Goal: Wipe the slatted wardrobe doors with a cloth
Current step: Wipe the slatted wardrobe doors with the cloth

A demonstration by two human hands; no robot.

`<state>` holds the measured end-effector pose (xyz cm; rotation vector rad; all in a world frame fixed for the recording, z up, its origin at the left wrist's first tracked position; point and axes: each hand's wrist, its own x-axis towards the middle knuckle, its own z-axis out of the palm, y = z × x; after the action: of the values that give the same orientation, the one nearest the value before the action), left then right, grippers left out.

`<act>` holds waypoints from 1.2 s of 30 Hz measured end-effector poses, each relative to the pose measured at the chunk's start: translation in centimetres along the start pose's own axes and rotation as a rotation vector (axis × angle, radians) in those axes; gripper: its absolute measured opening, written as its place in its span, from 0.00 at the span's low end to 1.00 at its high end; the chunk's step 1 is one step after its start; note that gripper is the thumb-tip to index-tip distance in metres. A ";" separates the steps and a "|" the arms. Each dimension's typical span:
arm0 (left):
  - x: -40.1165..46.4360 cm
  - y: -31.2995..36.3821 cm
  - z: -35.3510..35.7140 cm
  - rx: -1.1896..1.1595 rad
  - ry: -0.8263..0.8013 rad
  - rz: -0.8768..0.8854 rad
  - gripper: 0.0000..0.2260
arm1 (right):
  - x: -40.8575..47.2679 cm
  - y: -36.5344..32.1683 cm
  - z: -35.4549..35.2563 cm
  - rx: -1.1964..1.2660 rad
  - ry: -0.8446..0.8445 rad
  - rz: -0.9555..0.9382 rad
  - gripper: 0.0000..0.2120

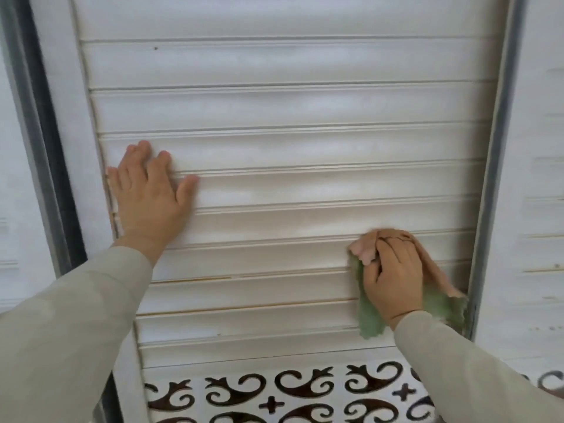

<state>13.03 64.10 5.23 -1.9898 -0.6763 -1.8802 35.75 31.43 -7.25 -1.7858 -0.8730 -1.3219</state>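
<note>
Two pale beige long sleeves [61, 325] reach up from the bottom corners toward a white slatted wardrobe door [290, 117] that fills most of the view. On the left side of the door, the person's left hand [149, 193] lies flat against the horizontal slats, fingers straight and spread apart, thumb angled out to the right, little finger at the edge where the slats meet the door's white side frame. Lower down and well apart from it, near the door's right edge, the right hand [392, 279] presses a crumpled cloth, pink on its upper part and green below [370, 319], against the slats. Its fingers are curled together over the bunched pink fabric, while the green part hangs out beneath the palm and wrist. A grey metal strip [494, 166] runs down just beside the cloth. Below the slats sits a white panel with dark brown scroll cut-outs [274, 392]. A second grey strip [42, 148] borders the door on the left.
</note>
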 end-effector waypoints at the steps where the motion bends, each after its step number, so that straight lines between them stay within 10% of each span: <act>1: 0.3 1.2 0.1 0.010 0.035 0.002 0.27 | 0.1 -1.2 0.3 0.055 -0.036 -0.019 0.11; 5: 0.5 9.1 0.7 -0.043 0.035 0.379 0.23 | 0.0 -7.2 2.1 0.155 -0.167 -0.189 0.10; 10: 0.6 10.9 1.8 -0.085 0.017 0.411 0.21 | 0.0 -6.5 2.1 0.072 -0.157 -0.255 0.16; 21: -0.6 8.5 2.4 -0.103 0.032 0.343 0.23 | 1.0 6.2 -2.4 -0.105 0.116 0.358 0.14; 29: -0.8 8.9 2.4 -0.115 0.077 0.342 0.22 | 1.4 -2.8 -0.4 0.064 -0.161 -0.173 0.10; 36: -0.8 8.9 2.9 -0.096 0.082 0.342 0.23 | 6.4 1.9 -0.3 -0.223 0.020 0.411 0.24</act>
<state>20.27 58.15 4.98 -1.9264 -0.2079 -1.8001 38.79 30.81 -1.33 -1.9867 -0.3272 -1.1956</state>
